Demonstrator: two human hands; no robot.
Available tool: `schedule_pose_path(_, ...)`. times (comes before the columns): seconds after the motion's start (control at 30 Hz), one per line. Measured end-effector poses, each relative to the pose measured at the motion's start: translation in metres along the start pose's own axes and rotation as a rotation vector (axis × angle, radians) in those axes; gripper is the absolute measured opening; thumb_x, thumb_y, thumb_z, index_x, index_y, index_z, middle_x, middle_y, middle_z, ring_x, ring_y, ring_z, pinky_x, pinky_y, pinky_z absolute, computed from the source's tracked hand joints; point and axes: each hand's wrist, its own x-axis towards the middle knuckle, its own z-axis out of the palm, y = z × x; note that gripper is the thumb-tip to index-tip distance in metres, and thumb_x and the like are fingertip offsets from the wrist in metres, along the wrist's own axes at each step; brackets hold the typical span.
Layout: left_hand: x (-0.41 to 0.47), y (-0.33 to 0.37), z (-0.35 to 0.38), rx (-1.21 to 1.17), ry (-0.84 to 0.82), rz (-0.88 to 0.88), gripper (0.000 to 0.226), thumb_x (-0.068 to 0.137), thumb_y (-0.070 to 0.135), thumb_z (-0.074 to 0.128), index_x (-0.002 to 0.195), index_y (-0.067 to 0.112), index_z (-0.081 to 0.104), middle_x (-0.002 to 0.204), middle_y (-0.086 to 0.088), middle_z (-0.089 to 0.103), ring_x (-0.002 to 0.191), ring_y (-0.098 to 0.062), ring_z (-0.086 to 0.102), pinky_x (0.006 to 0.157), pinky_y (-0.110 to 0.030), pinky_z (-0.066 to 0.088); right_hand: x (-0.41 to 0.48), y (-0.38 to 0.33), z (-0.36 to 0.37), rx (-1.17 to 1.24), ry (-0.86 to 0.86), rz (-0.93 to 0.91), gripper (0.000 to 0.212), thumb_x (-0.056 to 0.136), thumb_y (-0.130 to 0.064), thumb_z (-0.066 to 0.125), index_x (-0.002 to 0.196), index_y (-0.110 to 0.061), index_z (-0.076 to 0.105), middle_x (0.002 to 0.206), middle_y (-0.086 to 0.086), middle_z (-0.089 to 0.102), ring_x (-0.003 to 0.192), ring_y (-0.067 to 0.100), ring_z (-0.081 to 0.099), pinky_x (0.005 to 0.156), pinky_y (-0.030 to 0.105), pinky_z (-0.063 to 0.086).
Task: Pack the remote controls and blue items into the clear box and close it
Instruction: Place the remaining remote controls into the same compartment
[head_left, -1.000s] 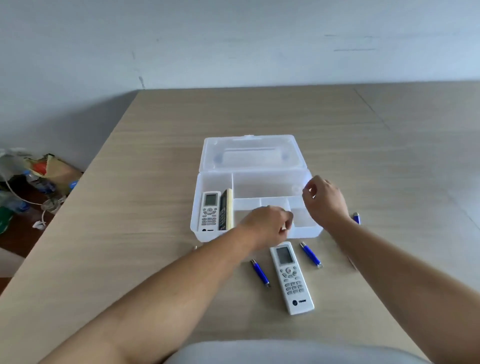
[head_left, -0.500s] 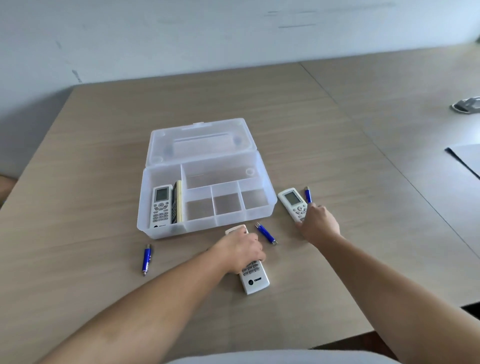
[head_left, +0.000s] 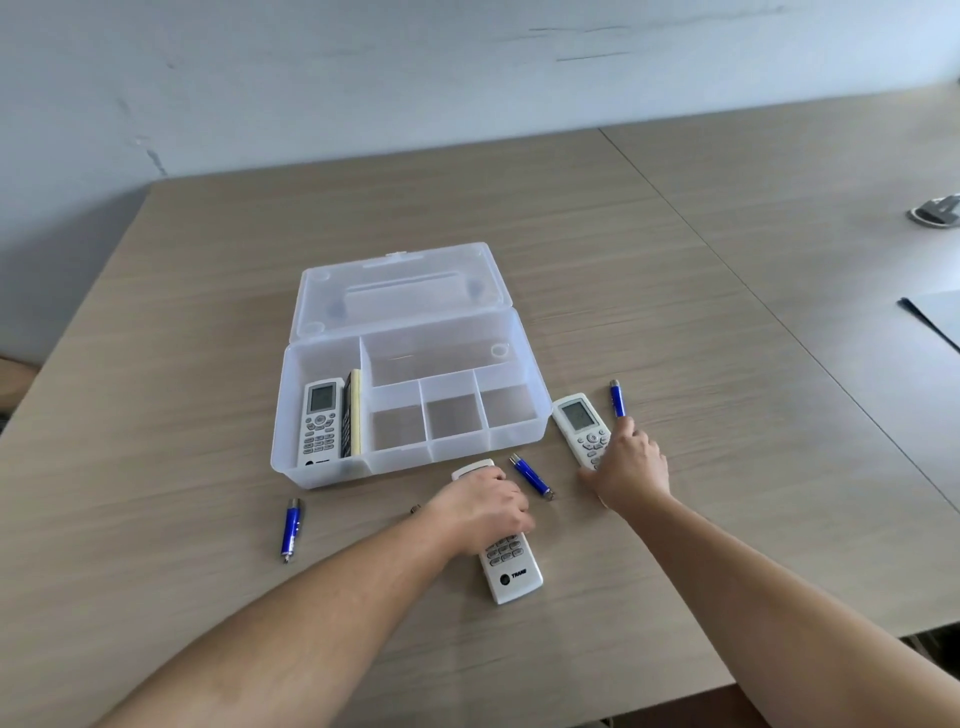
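Observation:
The clear box (head_left: 410, 460) stands open in the middle of the table, its lid (head_left: 400, 291) folded back. Its left compartment holds a white remote (head_left: 319, 421) lying flat and a dark remote (head_left: 354, 415) on its edge. My left hand (head_left: 483, 509) is closed over a long white remote (head_left: 511, 571) lying in front of the box. My right hand (head_left: 628, 467) grips the near end of a small white remote (head_left: 576, 418) to the right of the box. Three blue items lie on the table: one (head_left: 617, 399) by my right fingertips, one (head_left: 531, 475) between my hands, one (head_left: 291, 529) at the left.
The box's long rear compartment and three small front compartments hold nothing. A grey object (head_left: 935, 210) and a dark-edged sheet (head_left: 935, 322) lie on the adjoining table at the far right. The table's front edge runs close under my right forearm.
Both hands left the box and came down on the two remotes on the table. Since half a second ago they have barely moved. The view has swung right.

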Motion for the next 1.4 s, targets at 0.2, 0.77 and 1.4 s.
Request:
schedule_pose_path(0.2, -0.011, -0.004, -0.028, -0.105, -0.015, -0.035, 0.057, 0.069, 0.009, 0.072, 0.122, 0.021, 0.056, 0.115, -0.001, 0.061, 0.105, -0.026, 0.061, 0.101, -0.043, 0.043, -0.001, 0.001, -0.007, 0.095, -0.152, 0.098, 0.080, 0.064, -0.041, 0.072, 0.128, -0.002, 0.043, 0.125, 0.014, 0.045, 0.118, 0.032, 0.048, 0.094, 0.036, 0.045)
schedule_pose_path(0.77, -0.162, -0.134, -0.057, -1.012, -0.142, -0.941, 0.047, 0.079, 0.044, 0.073, 0.114, 0.020, 0.053, 0.103, 0.000, 0.061, 0.095, -0.021, 0.059, 0.083, -0.032, 0.048, -0.012, -0.149, -0.068, 1.194, -0.490, -0.237, 0.032, 0.079, -0.022, 0.074, 0.106, -0.017, 0.058, 0.091, 0.002, 0.063, 0.079, 0.019, 0.061, 0.070, 0.036, 0.056)
schedule_pose_path(1.4, -0.197, -0.239, -0.015, -1.120, 0.166, -0.925, 0.033, 0.072, 0.015, 0.082, 0.098, -0.001, 0.070, 0.088, -0.008, 0.068, 0.081, -0.018, 0.058, 0.075, -0.030, 0.043, 0.007, -0.280, -0.003, 1.188, -0.619, -0.029, 0.014, 0.092, -0.030, 0.053, 0.086, -0.019, 0.058, 0.073, 0.002, 0.062, 0.062, 0.018, 0.059, 0.062, 0.032, 0.049)
